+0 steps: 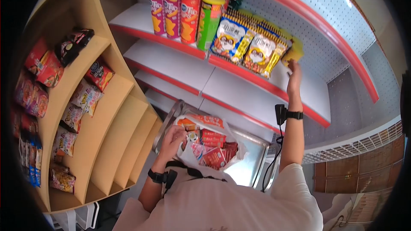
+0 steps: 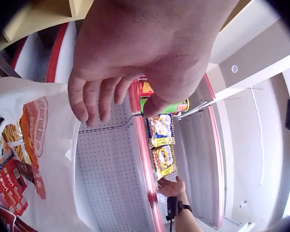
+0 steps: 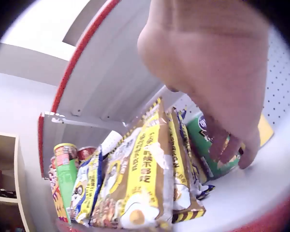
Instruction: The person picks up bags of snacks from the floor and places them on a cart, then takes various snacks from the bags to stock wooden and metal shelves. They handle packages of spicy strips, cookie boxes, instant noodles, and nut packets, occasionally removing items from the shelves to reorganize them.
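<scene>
My right hand (image 1: 294, 79) reaches onto the shelf at the right end of the snack bags. In the right wrist view its fingers (image 3: 232, 147) lie against a green canister (image 3: 203, 145) behind brown and yellow bags (image 3: 145, 179); the thumb is hidden. The head view shows the brown bag (image 1: 261, 53) beside a blue one (image 1: 229, 40). My left hand (image 1: 172, 142), fingers loosely bent and holding nothing, hovers by the left edge of a white plastic bag (image 1: 235, 156) filled with red packets (image 1: 214, 156). In the left wrist view that hand (image 2: 140, 53) hangs above the bag's side (image 2: 58, 159).
Purple and red canisters (image 1: 189, 17) and a green one with a yellow lid (image 1: 209, 21) stand left of the bags. A wooden shelf unit (image 1: 111, 115) with snack packs is at the left. Under the plastic bag is a metal surface (image 1: 246, 173). Red-edged shelves surround the right hand.
</scene>
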`<state>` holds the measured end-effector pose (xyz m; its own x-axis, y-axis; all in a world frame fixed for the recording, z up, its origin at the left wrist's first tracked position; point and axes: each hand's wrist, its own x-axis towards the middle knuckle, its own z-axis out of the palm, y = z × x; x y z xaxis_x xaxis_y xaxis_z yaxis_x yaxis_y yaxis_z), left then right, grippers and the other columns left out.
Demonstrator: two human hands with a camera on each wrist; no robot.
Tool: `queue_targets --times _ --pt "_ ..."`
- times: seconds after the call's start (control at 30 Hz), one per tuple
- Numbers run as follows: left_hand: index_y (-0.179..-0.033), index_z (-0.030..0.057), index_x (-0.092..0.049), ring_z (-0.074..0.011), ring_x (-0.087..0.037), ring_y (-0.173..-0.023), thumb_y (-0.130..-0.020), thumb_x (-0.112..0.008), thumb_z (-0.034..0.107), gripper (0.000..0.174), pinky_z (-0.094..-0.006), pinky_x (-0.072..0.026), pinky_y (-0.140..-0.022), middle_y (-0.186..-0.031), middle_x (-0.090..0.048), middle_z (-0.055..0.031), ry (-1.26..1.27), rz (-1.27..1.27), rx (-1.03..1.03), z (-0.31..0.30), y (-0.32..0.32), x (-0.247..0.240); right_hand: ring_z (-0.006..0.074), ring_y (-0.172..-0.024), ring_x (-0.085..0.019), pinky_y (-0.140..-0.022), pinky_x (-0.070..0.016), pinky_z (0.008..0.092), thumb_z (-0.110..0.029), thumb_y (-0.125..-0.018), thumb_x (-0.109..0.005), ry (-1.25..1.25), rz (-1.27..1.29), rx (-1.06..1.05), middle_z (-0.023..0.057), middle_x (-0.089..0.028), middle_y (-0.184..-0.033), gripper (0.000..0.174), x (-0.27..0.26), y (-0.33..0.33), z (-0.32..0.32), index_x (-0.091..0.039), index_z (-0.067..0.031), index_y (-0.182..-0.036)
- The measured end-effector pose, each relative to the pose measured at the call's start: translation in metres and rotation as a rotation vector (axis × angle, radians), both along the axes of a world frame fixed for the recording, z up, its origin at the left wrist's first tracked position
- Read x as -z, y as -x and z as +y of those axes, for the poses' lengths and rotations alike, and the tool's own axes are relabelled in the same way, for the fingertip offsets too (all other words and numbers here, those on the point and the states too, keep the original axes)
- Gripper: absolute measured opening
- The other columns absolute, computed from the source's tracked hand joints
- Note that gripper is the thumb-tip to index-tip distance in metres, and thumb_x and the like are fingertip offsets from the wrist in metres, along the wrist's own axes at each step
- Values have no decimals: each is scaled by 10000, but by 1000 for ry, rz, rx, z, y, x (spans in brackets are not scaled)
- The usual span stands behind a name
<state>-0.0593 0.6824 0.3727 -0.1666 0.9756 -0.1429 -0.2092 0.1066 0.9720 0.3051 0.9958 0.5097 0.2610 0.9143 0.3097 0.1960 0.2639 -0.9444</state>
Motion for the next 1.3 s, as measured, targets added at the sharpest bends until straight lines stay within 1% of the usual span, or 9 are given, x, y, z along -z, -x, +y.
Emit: queue_targets --times 0.13,0.27,0.37,0.47,0.6,0.8,0.9,1.03,1.3 --pt "-1149 9 -555 -150 -580 -1040 -928 -593 196 292 -261 -459 -881 -1176 -581 -100 113 132 359 -5 2 25 261 -855 -587 -783 -462 346 10 -803 -488 -461 -409 143 143 -627 -954 170 21 51 -139 -600 12 -930" --pt "-1365 39 -437 -329 -237 -1407 -895 -584 319 566 -383 -281 -1097 -1521 -184 -242 89 624 751 0 -24 55 406 -883 -586 -792 -497 455 -35 -737 -551 -263 -657 -835 207 -602 -966 249 155 86 -241 -579 11 -980" --pt "-1444 25 -270 -501 -141 -1381 -856 -606 320 738 -447 -208 -1128 -1503 -47 -330 156 1110 760 10 -37 98 420 -999 -578 -886 -476 472 -79 -780 -580 145 -780 -980 248 -605 -1052 366 232 83 -267 -529 11 -1130" --pt "-1462 31 -218 -524 -219 -1335 -819 -645 233 797 -477 -269 -1096 -1465 -130 -339 194 1373 420 17 -32 93 451 -1034 -562 -946 -447 469 -139 -762 -604 400 -761 -583 329 -558 -1097 598 290 45 -231 -380 38 -1287" --pt "-1496 119 -124 -502 -246 -1304 -792 -647 133 877 -513 -262 -1084 -1421 -171 -310 102 1047 311 19 -19 58 473 -1206 -418 -1030 -374 461 -17 -766 -573 333 -547 -425 318 -420 -1302 775 215 47 -212 -195 -7 -1443" --pt "-1409 27 -297 -457 -469 -1181 -812 -624 199 702 -483 -430 -963 -1455 -271 -249 31 1233 564 -3 -24 72 442 -1173 -452 -952 -440 484 -117 -717 -685 363 -730 -718 276 -470 -1253 826 287 76 -267 -245 -17 -1410" --pt "-1285 5 -435 -427 -587 -1035 -854 -583 353 573 -490 -490 -861 -1239 -540 -251 380 1256 763 -11 -29 73 422 -1184 -463 -973 -420 487 -173 -692 -724 573 -1020 -684 249 -467 -1278 842 317 85 -290 -277 -17 -1388" --pt "-1217 -12 -486 -419 -582 -1049 -852 -586 348 522 -496 -488 -855 -1187 -573 -242 684 1229 875 -9 -29 59 428 -1164 -451 -955 -420 526 -295 -640 -762 561 -942 -776 255 -449 -1254 892 320 84 -286 -321 -126 -1396" --pt "-1186 -68 -485 -396 -477 -1188 -802 -571 97 427 -450 -395 -1013 -1236 -508 -266 41 1249 589 21 -31 127 388 -1279 -349 -987 -370 566 -314 -640 -758 470 -1137 -756 244 -376 -1343 775 292 108 -282 -440 -73 -1305"
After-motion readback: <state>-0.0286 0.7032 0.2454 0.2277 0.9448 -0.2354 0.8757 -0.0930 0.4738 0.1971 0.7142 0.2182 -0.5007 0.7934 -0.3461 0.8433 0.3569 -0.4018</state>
